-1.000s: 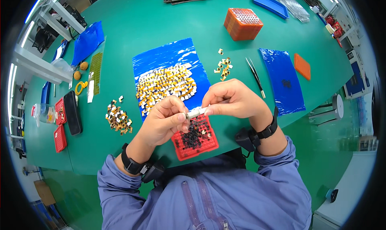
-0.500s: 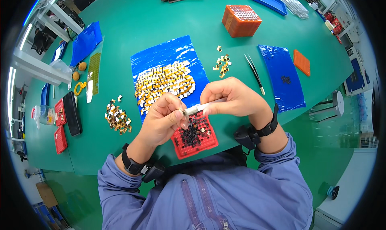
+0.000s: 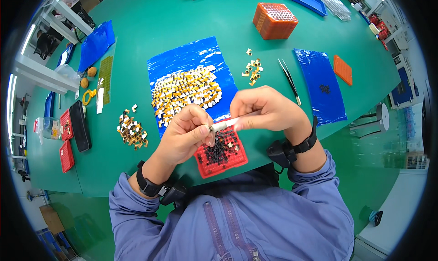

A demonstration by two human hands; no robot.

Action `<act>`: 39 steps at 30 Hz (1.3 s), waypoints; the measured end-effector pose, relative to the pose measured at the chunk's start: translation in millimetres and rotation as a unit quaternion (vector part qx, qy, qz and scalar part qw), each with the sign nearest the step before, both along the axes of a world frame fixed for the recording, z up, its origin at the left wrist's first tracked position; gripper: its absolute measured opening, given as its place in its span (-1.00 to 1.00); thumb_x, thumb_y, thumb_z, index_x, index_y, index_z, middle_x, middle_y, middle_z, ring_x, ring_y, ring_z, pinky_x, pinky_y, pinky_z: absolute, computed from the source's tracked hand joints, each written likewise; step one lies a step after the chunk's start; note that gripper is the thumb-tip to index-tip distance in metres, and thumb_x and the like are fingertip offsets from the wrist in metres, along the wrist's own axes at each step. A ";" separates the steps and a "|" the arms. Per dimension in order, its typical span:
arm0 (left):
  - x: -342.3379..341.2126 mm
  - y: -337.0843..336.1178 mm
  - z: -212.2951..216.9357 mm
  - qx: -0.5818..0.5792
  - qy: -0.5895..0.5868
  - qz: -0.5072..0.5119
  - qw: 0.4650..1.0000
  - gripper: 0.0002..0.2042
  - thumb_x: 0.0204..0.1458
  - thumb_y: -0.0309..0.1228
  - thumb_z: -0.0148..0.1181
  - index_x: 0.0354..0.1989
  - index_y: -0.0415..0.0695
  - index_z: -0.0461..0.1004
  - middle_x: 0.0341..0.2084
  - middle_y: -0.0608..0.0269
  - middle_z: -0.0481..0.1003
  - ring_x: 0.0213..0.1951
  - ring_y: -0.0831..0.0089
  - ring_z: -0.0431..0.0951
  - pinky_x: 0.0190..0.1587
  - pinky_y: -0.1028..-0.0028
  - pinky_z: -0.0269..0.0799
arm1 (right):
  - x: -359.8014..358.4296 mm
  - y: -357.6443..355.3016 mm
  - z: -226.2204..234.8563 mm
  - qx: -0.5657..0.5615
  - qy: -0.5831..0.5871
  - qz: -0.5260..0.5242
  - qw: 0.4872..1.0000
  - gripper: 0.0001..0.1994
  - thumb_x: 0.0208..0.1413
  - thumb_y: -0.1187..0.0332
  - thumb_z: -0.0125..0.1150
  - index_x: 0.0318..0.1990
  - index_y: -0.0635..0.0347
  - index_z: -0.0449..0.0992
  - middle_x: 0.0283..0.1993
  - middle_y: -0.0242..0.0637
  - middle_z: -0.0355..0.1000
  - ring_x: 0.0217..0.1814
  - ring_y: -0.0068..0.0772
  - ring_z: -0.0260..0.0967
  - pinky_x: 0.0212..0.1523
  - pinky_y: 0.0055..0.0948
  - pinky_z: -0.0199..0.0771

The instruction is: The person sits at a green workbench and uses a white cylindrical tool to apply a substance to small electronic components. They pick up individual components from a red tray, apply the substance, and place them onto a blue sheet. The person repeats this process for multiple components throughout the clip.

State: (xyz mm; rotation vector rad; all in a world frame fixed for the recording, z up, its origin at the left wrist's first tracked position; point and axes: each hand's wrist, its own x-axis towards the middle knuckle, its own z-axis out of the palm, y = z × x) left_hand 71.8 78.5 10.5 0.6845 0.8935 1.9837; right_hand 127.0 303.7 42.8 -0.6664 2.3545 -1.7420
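My left hand (image 3: 182, 134) pinches one end of a slim whitish rod-shaped tool (image 3: 223, 124) between thumb and fingertips; a tiny dark piece seems to sit at that end, too small to name. From the other side, my right hand (image 3: 270, 111) grips the same tool, thumb and fingers closed round it. Below both hands lies a red studded tray (image 3: 237, 161) holding many small black parts (image 3: 215, 155) and a few pale ones. Just beyond, a blue sheet (image 3: 185, 53) carries a dense spread of small white-and-amber flexible pieces (image 3: 187, 94).
Loose pieces lie in piles at left (image 3: 131, 131) and beyond my right hand (image 3: 253, 71). Tweezers (image 3: 289, 80), a blue sheet with black bits (image 3: 319, 69), an orange tray (image 3: 342, 70) and stacked orange trays (image 3: 275, 22) stand right. A black case (image 3: 80, 126) lies left.
My right hand has shifted slightly to the right, and a little more of the whitish tool shows between the hands. My left hand keeps its pinch.
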 end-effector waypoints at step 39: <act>1.8 -7.8 17.2 -0.095 0.362 0.009 0.927 -0.82 -0.28 -0.69 0.28 -0.46 -0.20 0.51 -0.45 0.18 0.55 -0.36 0.38 0.57 -0.28 0.48 0.47 | 2.2 14.4 5.2 0.023 -0.009 -0.020 0.999 -0.80 -0.11 0.36 0.37 -0.45 0.26 0.46 -0.64 -0.47 0.31 -0.62 -0.71 0.18 -0.61 -0.64 0.11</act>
